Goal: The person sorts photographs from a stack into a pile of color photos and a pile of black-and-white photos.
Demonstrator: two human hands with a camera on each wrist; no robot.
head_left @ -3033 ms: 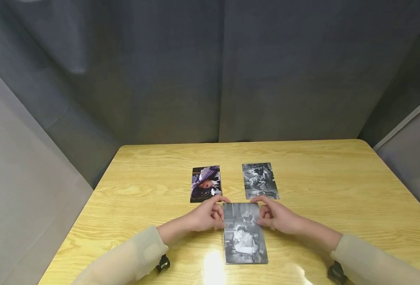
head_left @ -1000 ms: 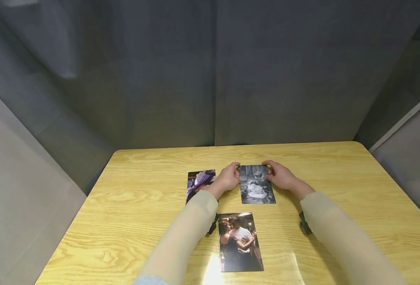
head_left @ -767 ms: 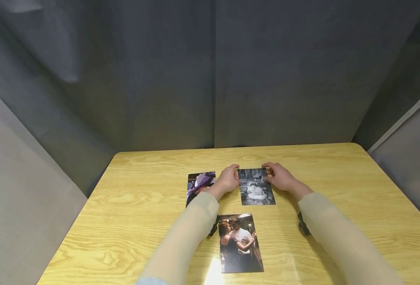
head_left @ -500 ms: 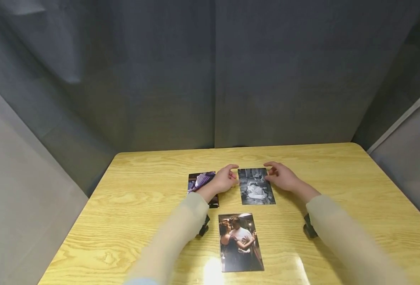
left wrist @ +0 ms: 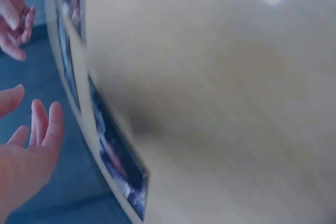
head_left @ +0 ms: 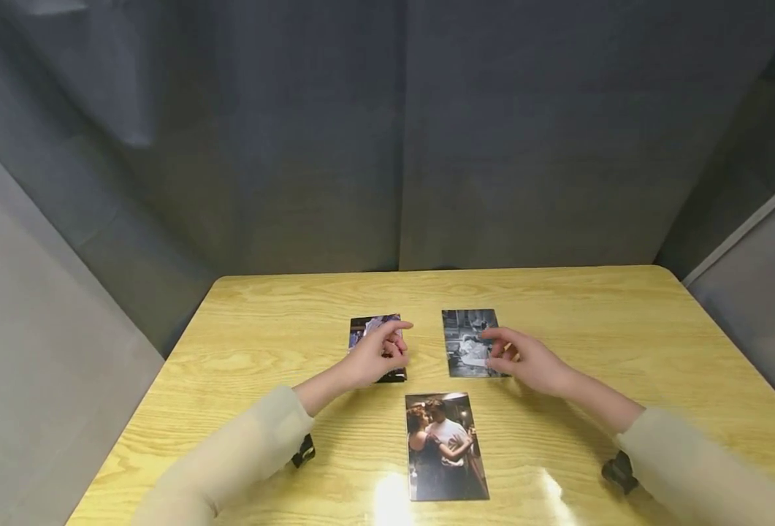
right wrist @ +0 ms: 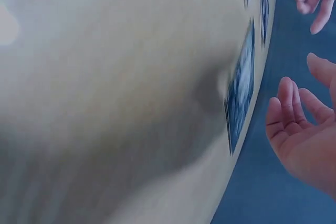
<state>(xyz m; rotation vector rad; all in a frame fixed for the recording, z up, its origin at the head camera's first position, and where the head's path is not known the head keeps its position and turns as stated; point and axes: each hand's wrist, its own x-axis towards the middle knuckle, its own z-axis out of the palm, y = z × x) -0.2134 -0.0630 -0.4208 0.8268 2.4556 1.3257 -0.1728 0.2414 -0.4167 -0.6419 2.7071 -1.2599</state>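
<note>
Three photos lie on the wooden table (head_left: 624, 343). A black-and-white photo (head_left: 467, 336) sits at the middle right, a purple-toned photo (head_left: 364, 326) at the middle left, and a colour photo of a dancing couple (head_left: 445, 446) nearest me. My left hand (head_left: 377, 353) hovers over the purple-toned photo with loosely curled fingers, holding nothing. My right hand (head_left: 521, 359) hovers at the right edge of the black-and-white photo, fingers relaxed and empty. In the left wrist view my left hand (left wrist: 29, 145) shows spread fingers; in the right wrist view my right hand (right wrist: 302, 129) also shows relaxed fingers.
Grey fabric screens (head_left: 387, 139) enclose the table at the back and both sides. Bright light glare (head_left: 394, 500) falls on the table's near edge. Black wrist straps (head_left: 303, 451) show under both sleeves.
Both hands let go of the black-and-white photo, which now lies on top of the right pile, and drew back toward me. The left hand moved over the purple-toned photo.
</note>
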